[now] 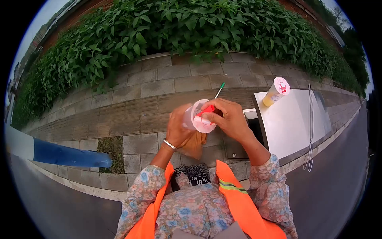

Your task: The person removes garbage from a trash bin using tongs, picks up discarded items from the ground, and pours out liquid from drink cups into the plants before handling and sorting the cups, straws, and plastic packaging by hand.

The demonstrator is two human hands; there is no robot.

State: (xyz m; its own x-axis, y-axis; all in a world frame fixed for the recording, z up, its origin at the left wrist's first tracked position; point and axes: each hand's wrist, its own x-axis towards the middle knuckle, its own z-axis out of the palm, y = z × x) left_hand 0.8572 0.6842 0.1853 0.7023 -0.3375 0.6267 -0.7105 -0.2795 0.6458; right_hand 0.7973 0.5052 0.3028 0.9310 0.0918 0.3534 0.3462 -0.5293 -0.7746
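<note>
The left hand [178, 125] curls around the side of a sealed plastic cup [205, 126], seemingly to steady it; its fingertips are too hidden to read. The right hand [230, 119] pinches a red piece [207, 111] over the lid, thumb against fingers, likely for fine control. A green-tipped stick [219, 91] juts out beyond the cup. A second cup [274, 93] stands apart on a white panel [288, 123], probably to free both hands
</note>
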